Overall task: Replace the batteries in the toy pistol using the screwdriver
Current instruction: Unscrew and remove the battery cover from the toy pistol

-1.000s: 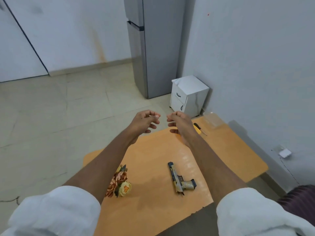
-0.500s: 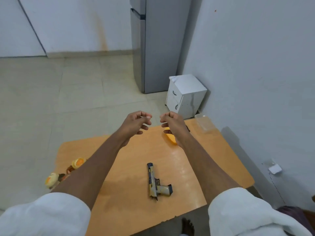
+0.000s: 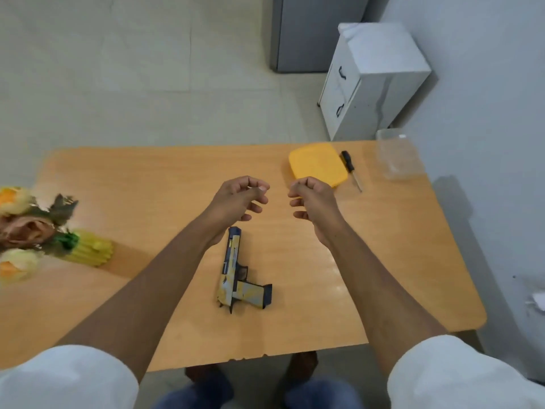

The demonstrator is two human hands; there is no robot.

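A toy pistol (image 3: 236,276), yellow and dark blue, lies on its side near the middle of the orange wooden table (image 3: 147,178), muzzle pointing away from me. A small black-handled screwdriver (image 3: 350,169) lies at the far right, beside a yellow lid (image 3: 317,166). My left hand (image 3: 236,199) and my right hand (image 3: 315,202) hover side by side above the table, beyond the pistol. Their fingers are loosely curled and hold nothing. No batteries are visible.
A clear plastic container (image 3: 396,154) stands at the table's far right corner. A yellow vase (image 3: 88,249) with artificial flowers lies at the left edge. Beyond the table are a white drawer cabinet (image 3: 377,78) and a grey fridge (image 3: 309,31). A wall runs along the right.
The view has tilted down and now looks over the whole table. Both hands keep the same loosely curled pose, now above the table's middle. The pistol has not moved.
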